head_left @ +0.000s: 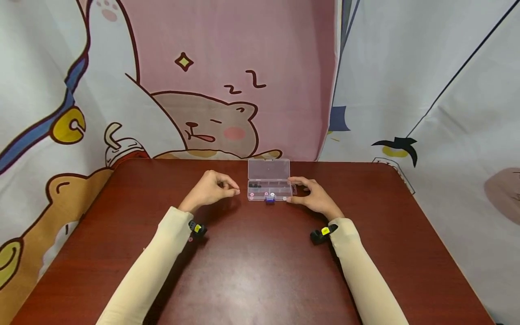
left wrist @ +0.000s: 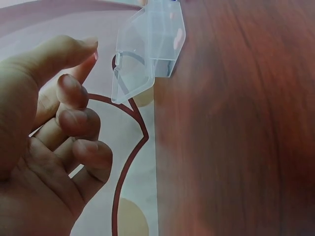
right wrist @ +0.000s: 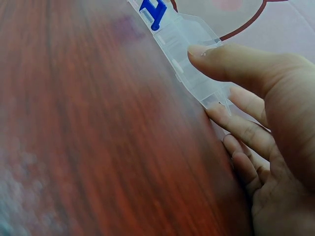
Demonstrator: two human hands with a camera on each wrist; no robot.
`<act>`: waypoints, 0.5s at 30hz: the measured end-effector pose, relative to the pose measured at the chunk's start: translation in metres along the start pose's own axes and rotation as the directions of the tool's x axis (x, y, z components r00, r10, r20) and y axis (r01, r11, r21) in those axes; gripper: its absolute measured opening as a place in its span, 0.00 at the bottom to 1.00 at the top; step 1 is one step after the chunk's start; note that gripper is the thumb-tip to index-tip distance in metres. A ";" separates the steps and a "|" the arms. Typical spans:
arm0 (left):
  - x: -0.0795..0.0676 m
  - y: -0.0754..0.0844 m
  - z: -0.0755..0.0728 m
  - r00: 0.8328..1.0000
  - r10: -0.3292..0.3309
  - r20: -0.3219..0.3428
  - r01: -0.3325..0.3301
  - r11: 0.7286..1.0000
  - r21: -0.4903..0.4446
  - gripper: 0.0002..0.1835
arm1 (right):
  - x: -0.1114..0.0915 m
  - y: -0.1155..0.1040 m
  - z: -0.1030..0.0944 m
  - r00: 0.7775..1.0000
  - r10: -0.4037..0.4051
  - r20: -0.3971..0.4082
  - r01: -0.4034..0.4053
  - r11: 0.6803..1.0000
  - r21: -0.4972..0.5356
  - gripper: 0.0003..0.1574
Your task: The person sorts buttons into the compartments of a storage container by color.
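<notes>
A clear plastic compartment box (head_left: 269, 191) stands on the table with its lid (head_left: 268, 169) raised at the back. Small pink and white beads and some dark pieces lie in its compartments. A blue latch (right wrist: 153, 14) shows on its front edge. My right hand (head_left: 314, 197) grips the box's right end, thumb at the front corner and fingers behind. Left of the box, apart from it, my left hand (head_left: 211, 188) pinches a tiny pink bead (left wrist: 96, 55) between thumb and index finger; the other fingers are curled. Most of the bead is hidden by the fingertips.
The reddish-brown wooden table (head_left: 252, 271) reaches back to a curtain (head_left: 227, 45) printed with cartoon animals. A tiny pink bead (head_left: 190, 239) lies on the table beside the left wrist camera (head_left: 197, 228). A small pale speck (head_left: 144, 248) shows beside the left sleeve.
</notes>
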State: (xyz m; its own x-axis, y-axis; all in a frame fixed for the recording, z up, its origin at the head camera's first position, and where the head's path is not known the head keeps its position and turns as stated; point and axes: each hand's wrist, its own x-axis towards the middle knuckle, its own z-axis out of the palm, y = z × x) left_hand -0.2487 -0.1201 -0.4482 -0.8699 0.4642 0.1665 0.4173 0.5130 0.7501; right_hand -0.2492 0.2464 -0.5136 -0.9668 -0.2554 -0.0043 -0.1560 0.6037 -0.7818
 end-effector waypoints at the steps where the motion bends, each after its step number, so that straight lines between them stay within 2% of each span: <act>1: 0.001 0.001 0.001 1.000 0.000 0.002 0.000 1.000 0.002 0.03 | 0.000 0.001 0.000 1.000 0.000 0.001 0.000 1.000 -0.001 0.44; 15: 0.021 0.004 0.010 0.999 -0.018 0.045 0.017 1.000 0.017 0.03 | 0.000 0.000 0.001 1.000 0.004 0.009 -0.004 1.000 0.013 0.43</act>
State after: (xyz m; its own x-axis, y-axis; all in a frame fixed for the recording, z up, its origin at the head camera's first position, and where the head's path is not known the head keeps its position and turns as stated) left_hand -0.2623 -0.1011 -0.4487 -0.8647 0.4867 0.1242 0.4067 0.5333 0.7417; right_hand -0.2492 0.2458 -0.5139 -0.9657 -0.2593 -0.0128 -0.1494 0.5951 -0.7896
